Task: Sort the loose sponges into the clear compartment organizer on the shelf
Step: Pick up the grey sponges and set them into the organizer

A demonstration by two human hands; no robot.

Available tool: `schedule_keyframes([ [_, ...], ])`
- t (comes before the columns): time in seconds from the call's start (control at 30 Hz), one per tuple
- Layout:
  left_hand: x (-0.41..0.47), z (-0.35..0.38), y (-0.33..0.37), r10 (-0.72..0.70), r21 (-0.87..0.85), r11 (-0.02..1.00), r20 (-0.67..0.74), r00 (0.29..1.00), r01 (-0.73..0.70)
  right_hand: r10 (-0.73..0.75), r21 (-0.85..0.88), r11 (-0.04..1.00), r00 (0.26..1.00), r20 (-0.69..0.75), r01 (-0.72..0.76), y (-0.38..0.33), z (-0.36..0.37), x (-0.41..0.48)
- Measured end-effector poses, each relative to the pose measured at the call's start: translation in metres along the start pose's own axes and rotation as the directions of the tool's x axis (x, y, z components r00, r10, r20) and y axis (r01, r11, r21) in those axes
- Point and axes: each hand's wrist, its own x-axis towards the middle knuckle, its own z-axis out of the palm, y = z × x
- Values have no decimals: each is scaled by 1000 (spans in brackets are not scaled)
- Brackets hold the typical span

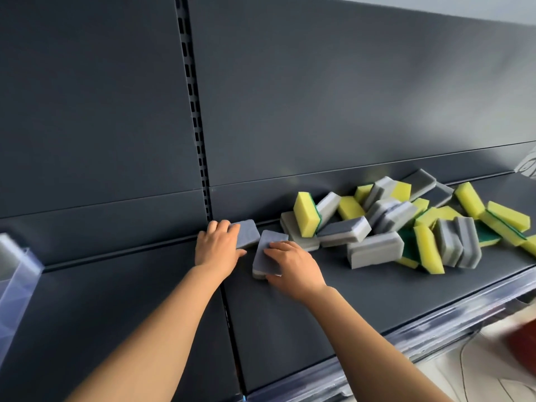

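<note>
On the dark grey metal shelf (362, 300), I see my left hand (216, 246) gripping one flat grey rectangular sponge (248, 233), my right hand (293, 266) clamped on another (268, 248); heaped yellow-and-grey sponges (406, 224) lie right of them, the clear plastic organizer (16, 274) far left.

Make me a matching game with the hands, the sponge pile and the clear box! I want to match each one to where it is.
Things:
1. left hand
2. right hand
3. sponge pile
4. clear compartment organizer

Places:
A. far left edge of the shelf
B. heaped on the right side of the shelf
C. on a grey sponge lying nearer the shelf's front
D. on a grey sponge close to the back panel

Pairs: 1-D, 2-C, 3-B, 4-A
</note>
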Motion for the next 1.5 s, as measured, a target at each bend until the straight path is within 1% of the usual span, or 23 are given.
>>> schedule_keyframes([
  [0.13,-1,-3,1,-48,-12,999,6,999,48,-5,99,995,997,-71,12,3,-2,3],
  [0.23,-7,-8,2,-37,-38,999,21,999,38,0,147,989,987,-158,24,3,-6,1],
  [0.3,-15,-12,3,-52,-102,993,33,998,55,6,203,979,977,-212,38,1,-9,-1],
  [0.37,-25,-16,5,-99,-173,979,50,994,106,-3,243,968,968,-250,66,-1,-12,-3],
  [0.53,-48,-26,6,-195,-252,947,45,980,200,14,299,952,972,-236,58,-3,-14,-6],
  [0.63,-63,-31,9,-226,-288,926,92,970,243,11,332,942,978,-206,59,-7,-14,-9],
  [0.7,-75,-32,9,-267,-353,889,123,956,293,2,351,934,981,-193,67,-11,-13,-13],
  [0.73,-81,-33,7,-295,-404,854,141,945,327,2,371,926,980,-199,74,-13,-13,-15],
  [0.8,-92,-37,2,-345,-533,749,192,919,393,19,417,905,972,-234,83,-17,-13,-18],
  [0.87,-105,-42,-4,-374,-639,647,209,904,416,37,480,872,965,-258,95,-25,-13,-22],
  [0.9,-112,-45,-6,-383,-670,619,198,902,410,46,518,849,964,-261,100,-30,-13,-24],
  [0.97,-127,-51,-10,-415,-703,593,150,897,392,55,578,808,962,-267,115,-40,-14,-28],
  [1.1,-158,-61,-24,-554,-770,513,42,831,381,16,592,784,947,-321,187,-65,-13,-34],
  [1.2,-180,-68,-38,-618,-808,470,-15,786,354,17,639,738,941,-339,217,-87,-13,-36],
  [1.27,-196,-73,-51,-644,-816,461,-38,764,349,4,660,714,940,-340,236,-105,-11,-37],
  [1.4,-225,-82,-79,-668,-813,467,-68,741,347,-31,680,682,939,-341,270,-144,-6,-38],
  [1.5,-241,-89,-98,-686,-803,481,-95,721,352,-28,702,665,949,-315,253,-174,-5,-38],
])
